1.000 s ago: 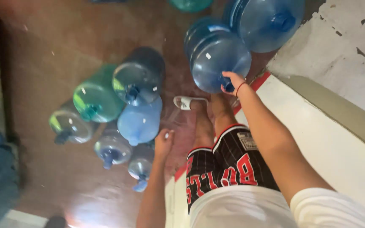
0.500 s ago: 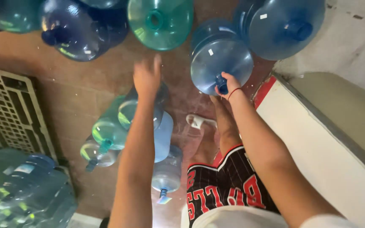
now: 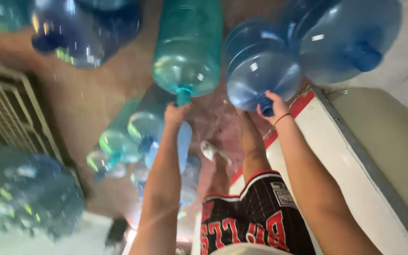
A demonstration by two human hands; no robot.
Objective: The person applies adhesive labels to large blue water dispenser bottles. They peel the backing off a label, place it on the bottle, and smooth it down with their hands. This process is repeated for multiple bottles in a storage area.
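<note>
**Two hands, two bottle necks**

The left hand is up at the neck of the green water bottle, fingers curled just under its teal cap; whether they fully close round the neck is hard to tell, since the back of the hand faces the camera. That bottle lies straight ahead of the hand, its long axis running away from the person, neck end nearest. The right hand is wrapped round the capped neck of the blue water bottle, which lies alongside the green one, just to its right, neck also pointing back toward the person. Each hand is at its own bottle; neither crosses over.

Beyond the blue one sits a second big blue bottle, touching or nearly so. More bottles lie on the reddish floor below the left forearm, overlapping each other, so their count is unclear. A slatted crate at the left is cut off by the frame edge. The whole left side is smeared by motion blur, and the bottle bases run out of the top of the frame.
</note>
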